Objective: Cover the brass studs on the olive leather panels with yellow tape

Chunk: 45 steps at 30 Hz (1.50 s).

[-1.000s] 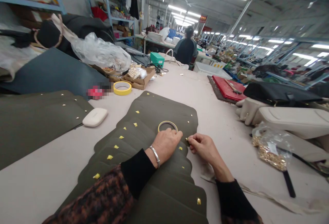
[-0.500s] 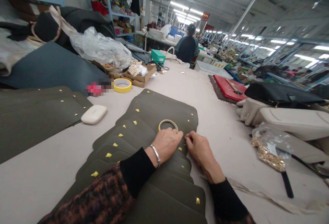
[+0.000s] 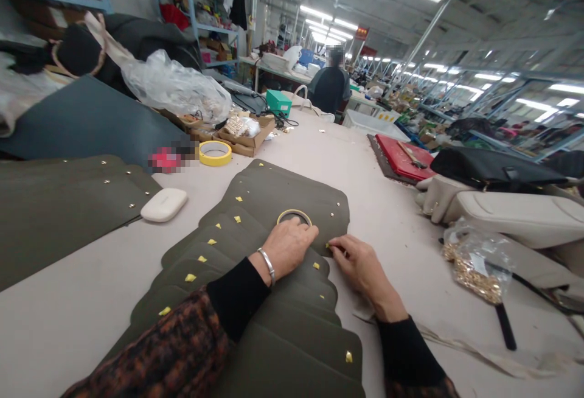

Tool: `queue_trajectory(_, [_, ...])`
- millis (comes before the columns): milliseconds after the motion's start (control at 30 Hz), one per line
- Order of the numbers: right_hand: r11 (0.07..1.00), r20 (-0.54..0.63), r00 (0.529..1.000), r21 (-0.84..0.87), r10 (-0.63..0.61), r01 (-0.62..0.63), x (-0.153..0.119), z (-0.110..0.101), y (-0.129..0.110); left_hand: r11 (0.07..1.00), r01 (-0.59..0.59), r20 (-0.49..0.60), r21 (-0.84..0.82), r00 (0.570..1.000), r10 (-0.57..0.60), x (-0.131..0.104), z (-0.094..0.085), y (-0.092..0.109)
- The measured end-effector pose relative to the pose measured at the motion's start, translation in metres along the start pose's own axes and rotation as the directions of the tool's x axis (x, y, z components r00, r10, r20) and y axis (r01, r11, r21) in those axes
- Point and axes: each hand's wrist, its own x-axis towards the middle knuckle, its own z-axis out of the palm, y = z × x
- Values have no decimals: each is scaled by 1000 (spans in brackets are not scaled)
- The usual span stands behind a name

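Overlapping olive-green panels [image 3: 292, 185] lie fanned out in front of me, with small yellow tape pieces [image 3: 190, 277] stuck along both sides. My left hand [image 3: 289, 243] is closed on a thin roll of yellow tape [image 3: 279, 218], which it keeps over the uppermost panel. Its fingertips partly hide the roll. At that panel's right edge, my right hand [image 3: 358, 261] has thumb and forefinger pinched together. A small yellow bit of tape [image 3: 327, 244] shows at those fingertips, touching the panel.
A wider yellow tape roll [image 3: 215, 153] stands beside an open cardboard box [image 3: 250, 139]. Left lie more olive panels [image 3: 68, 209] and a white rounded case [image 3: 164, 205]. On the right are a red board [image 3: 404, 153], pale bags [image 3: 520, 212] and a plastic bag of gold hardware [image 3: 479, 273]. A person [image 3: 329, 84] sits ahead.
My left hand has drawn a little left with the tape roll, widening the gap between my hands. The yellow bit at my right fingertips has come into sight.
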Motion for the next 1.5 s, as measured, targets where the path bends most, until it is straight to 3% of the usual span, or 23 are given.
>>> queue_trajectory(67, [998,56,998,-64,4,0,3,6,-3,1000,-21,2,-7,1000,21,1,-1,-2])
queue_trajectory(233, [947,79,947,-103,312,-303,16,13,-11,994,-28,9,-103,1000,29,-1,-2,-5])
queue_trajectory(300, [926,96,921,-56,378,-374,18,10,-13,987,-24,-21,-157,1000,21,-1,-4,-6])
queue_trajectory(400, [919,236,901,68,364,-389,17,4,-13,969,-49,-116,-242,993,21,-2,-5,-7])
queue_trajectory(500, [904,390,879,207,274,-373,14,-2,-11,937,-101,-219,-334,975,27,-2,-5,-6])
queue_trajectory(600, [865,239,939,383,246,-324,15,-7,-13,904,-152,-241,-399,969,56,-2,-6,-4])
queue_trajectory(667, [826,74,968,509,238,-242,17,-10,-18,900,-132,-225,-415,974,39,-2,-7,-2])
queue_trajectory(733, [823,-19,984,551,177,-137,18,-13,-25,903,-91,-221,-419,975,-5,-2,-7,0])
queue_trajectory(967, [961,-134,988,254,-77,109,16,-16,-38,900,-111,-222,-422,975,17,-3,-6,2])
queue_trajectory(1167, [989,-156,983,91,-101,116,15,-10,-38,899,-87,-159,-430,987,19,-3,-12,3])
queue_trajectory(1333, [990,-188,972,-35,-139,135,15,-4,-44,947,-18,-145,-321,989,-30,-2,-9,1])
queue_trajectory(1400, [997,-230,970,-4,-77,78,16,-3,-50,963,3,-173,-268,984,-51,-2,-6,3])
queue_trajectory(1500, [972,-251,955,214,156,-103,18,0,-57,983,36,-221,-180,972,-76,-4,-5,8])
